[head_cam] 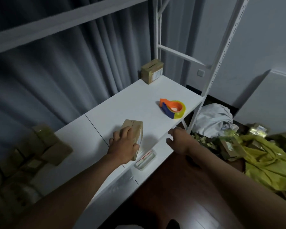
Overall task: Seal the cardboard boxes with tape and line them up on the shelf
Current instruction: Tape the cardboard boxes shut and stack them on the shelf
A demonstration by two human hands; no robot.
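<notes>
Partly under left hand (122,144), box (135,129); label approx. illegible.

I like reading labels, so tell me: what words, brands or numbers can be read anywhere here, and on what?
None can be read.
Brown cardboard box at the far end of the white shelf: white label with dark marks, too small.
Brown cardboard box under the left hand: pale label, blurred.
Small clear packet with red and green stripes: no legible text.
Orange and yellow tape dispenser: no print visible.
</notes>
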